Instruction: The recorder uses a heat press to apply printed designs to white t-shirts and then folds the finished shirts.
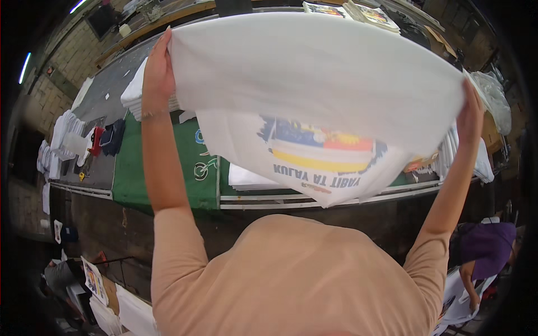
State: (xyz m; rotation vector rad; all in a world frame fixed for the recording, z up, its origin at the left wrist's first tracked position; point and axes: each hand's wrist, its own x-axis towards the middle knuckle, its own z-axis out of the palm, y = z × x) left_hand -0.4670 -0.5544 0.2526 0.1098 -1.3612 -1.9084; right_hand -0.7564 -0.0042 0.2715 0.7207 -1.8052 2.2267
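Observation:
A large white cloth (pixel 314 61) with a coloured print is stretched out in front of me above the table. Its upper part is plain, and the blue, red and yellow print with dark lettering shows upside down on the lower part. My left hand (pixel 159 73) is closed on the cloth's upper left corner. At the far right corner, my right hand (pixel 471 115) grips the edge, its fingers partly behind the fabric. The lower edge hangs loose, coming to a point near the table's front rail.
White folded stacks (pixel 134 95) lie behind my left forearm; another white stack (pixel 249 178) is under the cloth. Green fabric (pixel 134 162) covers part of the table (pixel 103 176). Clear plastic (pixel 493 98) lies at right. A person in purple (pixel 490 246) works at lower right.

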